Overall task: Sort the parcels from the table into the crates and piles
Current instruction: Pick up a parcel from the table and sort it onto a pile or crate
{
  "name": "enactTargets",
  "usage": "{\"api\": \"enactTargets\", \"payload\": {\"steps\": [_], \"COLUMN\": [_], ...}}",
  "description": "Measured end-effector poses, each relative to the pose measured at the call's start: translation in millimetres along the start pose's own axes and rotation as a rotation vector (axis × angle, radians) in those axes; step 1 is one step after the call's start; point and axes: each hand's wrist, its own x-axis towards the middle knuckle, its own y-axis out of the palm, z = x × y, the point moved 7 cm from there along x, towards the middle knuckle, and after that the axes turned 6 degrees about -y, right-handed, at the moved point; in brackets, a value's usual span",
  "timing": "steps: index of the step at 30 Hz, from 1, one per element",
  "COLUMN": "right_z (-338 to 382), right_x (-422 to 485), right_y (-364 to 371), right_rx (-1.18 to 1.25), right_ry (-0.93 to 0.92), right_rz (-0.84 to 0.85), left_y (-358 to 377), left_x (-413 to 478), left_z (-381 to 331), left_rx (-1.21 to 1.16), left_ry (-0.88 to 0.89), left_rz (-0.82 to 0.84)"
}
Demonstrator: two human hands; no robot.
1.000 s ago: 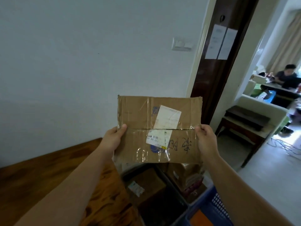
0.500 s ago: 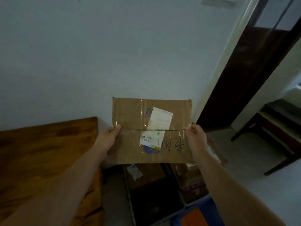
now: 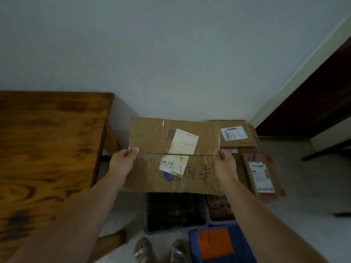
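While our left hand (image 3: 121, 165) and right hand (image 3: 225, 168) each pinch a side edge of the flat brown taped cardboard parcel (image 3: 150, 136), it hangs above the dark plastic crate (image 3: 174, 211). We judge placement is in hand: next we choose that crate or the pile of brown cardboard parcels (image 3: 237, 143) beside it, then lower.

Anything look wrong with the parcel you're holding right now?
Yes. The flat cardboard parcel, gripped at its edges by the left hand and right hand, has a dark slit running across its middle, crossing the white label. Nothing else stands out.
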Motion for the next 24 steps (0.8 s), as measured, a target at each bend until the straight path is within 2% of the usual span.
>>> {"api": "enactTargets", "payload": {"steps": [7, 17, 24], "right_z": [-84.4, -186.2, -248.2], "right_x": [19.6, 25.6, 32.6], "right_y": [49.3, 115.2, 133.1], "right_rx": [-0.182, -0.3, -0.327], "right_ry": [0.11, 0.177, 0.266], "right_rz": [0.092, 0.246, 0.217], "left_y": [41.3, 80.1, 119.8], "left_x": [32.2, 84.0, 106.5], "left_z": [87.4, 204.1, 253.5], "left_rx": [-0.021, 0.044, 0.006], "left_ry": [-0.158, -0.256, -0.264], "left_rz": [0.043, 0.004, 0.099]}}
